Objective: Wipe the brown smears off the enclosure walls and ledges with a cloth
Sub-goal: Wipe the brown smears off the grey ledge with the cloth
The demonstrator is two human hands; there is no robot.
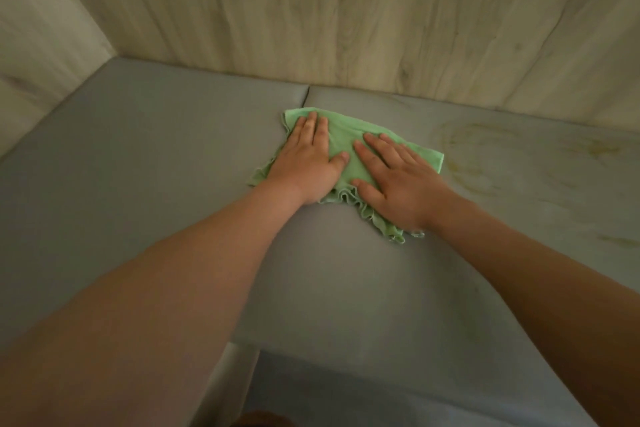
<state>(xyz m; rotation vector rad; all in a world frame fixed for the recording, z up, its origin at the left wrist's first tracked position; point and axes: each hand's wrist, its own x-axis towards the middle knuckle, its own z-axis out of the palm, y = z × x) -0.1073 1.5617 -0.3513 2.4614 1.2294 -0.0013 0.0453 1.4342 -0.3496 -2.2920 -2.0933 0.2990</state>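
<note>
A light green cloth with frilled edges lies spread on a grey ledge. My left hand presses flat on the cloth's left part, fingers pointing away from me. My right hand lies flat on its right part, fingers pointing up and left. Both palms rest on top of the cloth with the fingers stretched out, not curled around it. Faint yellow-brown smears mark the grey surface to the right of the cloth, in curved streaks out toward the right edge.
A pale wood-grain wall rises behind the ledge, and another wall panel closes the left side. A seam splits the grey surface just behind the cloth. The ledge's front edge drops to a lower grey surface.
</note>
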